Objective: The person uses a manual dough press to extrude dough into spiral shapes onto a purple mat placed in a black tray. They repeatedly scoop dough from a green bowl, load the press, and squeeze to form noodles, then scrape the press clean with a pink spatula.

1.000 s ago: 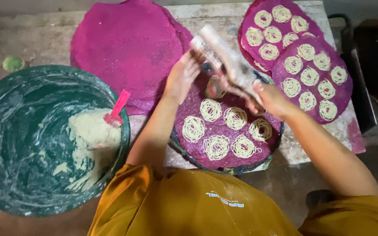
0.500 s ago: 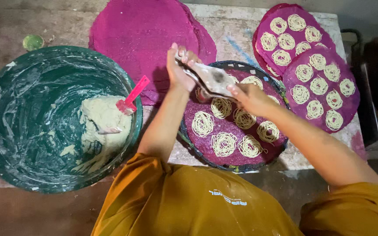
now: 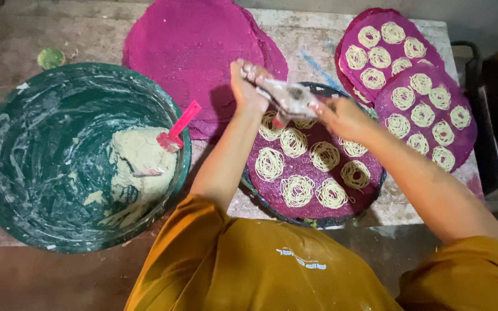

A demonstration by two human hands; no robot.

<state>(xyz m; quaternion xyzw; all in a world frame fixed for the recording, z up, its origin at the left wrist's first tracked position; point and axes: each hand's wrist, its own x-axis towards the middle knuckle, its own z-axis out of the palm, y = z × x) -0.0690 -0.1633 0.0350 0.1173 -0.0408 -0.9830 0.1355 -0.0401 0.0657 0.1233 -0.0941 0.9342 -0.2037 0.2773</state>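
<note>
Since the earlier frames the press (image 3: pixel 288 98) has swung from a steep tilt to lie nearly level, and both hands have come closer together above the far edge of the tray.

Head view: the left hand (image 3: pixel 248 86) is clenched around the left end of the metal press, and the right hand (image 3: pixel 341 117) grips its right end. The press hangs over the round tray (image 3: pixel 318 222), which sits near the counter's (image 3: pixel 306 40) front edge and carries a purple mat (image 3: pixel 312 173) with noodle coils (image 3: pixel 297 190) on it. To the left stands a green tub (image 3: pixel 12 173) with pale dough (image 3: pixel 139 155) and a pink scraper (image 3: pixel 175 129) stuck in it. A bare purple mat (image 3: pixel 191 52) lies at the back, and two filled mats (image 3: pixel 422 98) overlap at the back right corner. A small green lid (image 3: pixel 50 57) sits at the back left.
</note>
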